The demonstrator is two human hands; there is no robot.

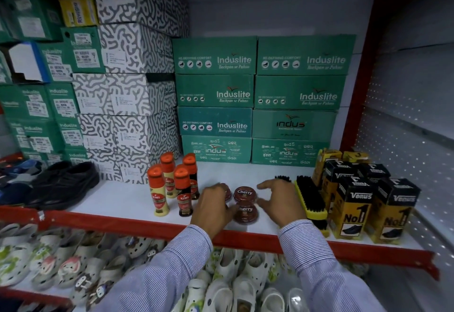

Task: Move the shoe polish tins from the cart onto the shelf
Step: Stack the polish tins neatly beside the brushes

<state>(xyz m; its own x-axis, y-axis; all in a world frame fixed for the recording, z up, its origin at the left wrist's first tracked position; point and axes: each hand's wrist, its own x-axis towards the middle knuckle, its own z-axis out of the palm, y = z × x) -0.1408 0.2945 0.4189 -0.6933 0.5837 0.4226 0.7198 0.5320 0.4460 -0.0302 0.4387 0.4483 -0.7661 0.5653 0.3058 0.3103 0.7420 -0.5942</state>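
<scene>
Here, round glossy tins (245,203) on shelf (118,201)

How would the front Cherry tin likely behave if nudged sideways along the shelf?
The front Cherry tin is low, round and lying flat, so it would probably slide rather than tip. The white shelf looks smooth, so little should resist it. If lifted onto its edge, it could roll.

Kiwi bottles (172,184), brushes (310,197), Venus boxes (368,201), black shoes (65,184)
</scene>
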